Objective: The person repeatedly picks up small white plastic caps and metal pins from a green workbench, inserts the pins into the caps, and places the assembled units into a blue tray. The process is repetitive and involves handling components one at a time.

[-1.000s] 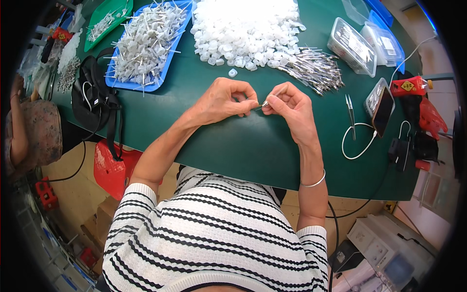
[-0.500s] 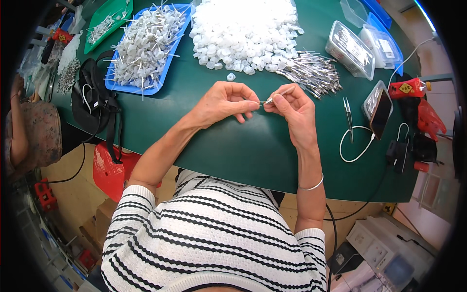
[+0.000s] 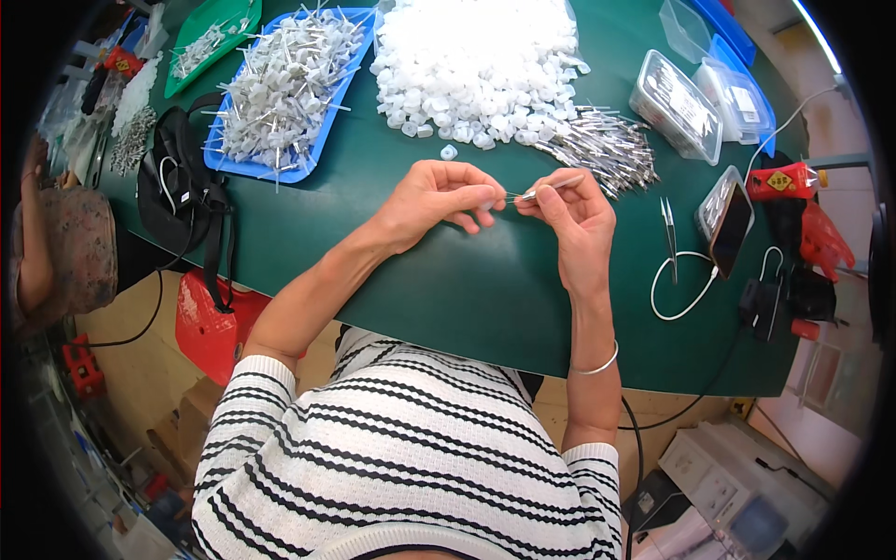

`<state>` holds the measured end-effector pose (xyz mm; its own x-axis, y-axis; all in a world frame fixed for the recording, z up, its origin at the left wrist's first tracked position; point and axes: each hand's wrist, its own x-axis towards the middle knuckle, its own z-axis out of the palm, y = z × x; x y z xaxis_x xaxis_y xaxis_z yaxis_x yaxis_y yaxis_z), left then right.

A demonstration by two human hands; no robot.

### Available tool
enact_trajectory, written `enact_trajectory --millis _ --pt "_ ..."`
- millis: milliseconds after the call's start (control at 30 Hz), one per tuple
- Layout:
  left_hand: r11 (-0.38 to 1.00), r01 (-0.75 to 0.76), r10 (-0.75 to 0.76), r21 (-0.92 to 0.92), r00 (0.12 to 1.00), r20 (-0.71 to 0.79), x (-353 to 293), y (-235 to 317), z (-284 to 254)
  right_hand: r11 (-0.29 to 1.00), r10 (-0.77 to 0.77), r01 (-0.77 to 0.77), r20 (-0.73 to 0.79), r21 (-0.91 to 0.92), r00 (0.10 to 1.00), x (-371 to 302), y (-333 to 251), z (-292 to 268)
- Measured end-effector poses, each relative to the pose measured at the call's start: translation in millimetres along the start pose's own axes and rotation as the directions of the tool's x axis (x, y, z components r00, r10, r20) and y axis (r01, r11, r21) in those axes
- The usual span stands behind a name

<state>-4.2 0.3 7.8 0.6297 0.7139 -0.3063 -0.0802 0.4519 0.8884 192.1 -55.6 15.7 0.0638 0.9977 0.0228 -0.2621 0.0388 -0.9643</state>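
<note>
Over the table my left hand (image 3: 439, 201) is closed in a pinch, thumb against forefinger. What sits in the pinch is mostly covered; a little whitish piece shows at the fingertips. Opposite it, my right hand (image 3: 571, 210) grips a slim metal rod (image 3: 560, 184) slanting up to the right. Fine wire-like strands bridge the narrow gap between both sets of fingertips. One loose translucent cap (image 3: 448, 152) lies just beyond my left hand. Farther back is a big heap of white translucent caps (image 3: 476, 75), with a pile of thin metal pins (image 3: 602, 154) at its right.
A blue tray (image 3: 301, 172) of capped pins and a green tray (image 3: 245, 21) stand at the far left, a black bag (image 3: 173, 187) nearer. To the right are clear boxes (image 3: 677, 107), tweezers (image 3: 668, 229), a phone (image 3: 731, 229) and a white cable (image 3: 665, 313). Another person's arm (image 3: 35, 243) is at left.
My right hand has shifted slightly right and down, and the rod shows more of its length. My left hand keeps its pinch. The whole view has moved a little.
</note>
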Motion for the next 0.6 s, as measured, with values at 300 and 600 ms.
enact_trajectory --millis 300,600 --pt "0.992 0.033 -0.029 -0.124 0.999 0.036 1.5 0.0 0.1 0.988 -0.110 0.108 -0.012 -0.113 0.994 -6.0 1.3 8.7" --pt "0.990 0.041 -0.040 -0.137 0.999 0.011 4.4 -3.8 -0.9 0.989 -0.082 0.079 -0.024 -0.125 0.996 -6.5 -2.9 10.7"
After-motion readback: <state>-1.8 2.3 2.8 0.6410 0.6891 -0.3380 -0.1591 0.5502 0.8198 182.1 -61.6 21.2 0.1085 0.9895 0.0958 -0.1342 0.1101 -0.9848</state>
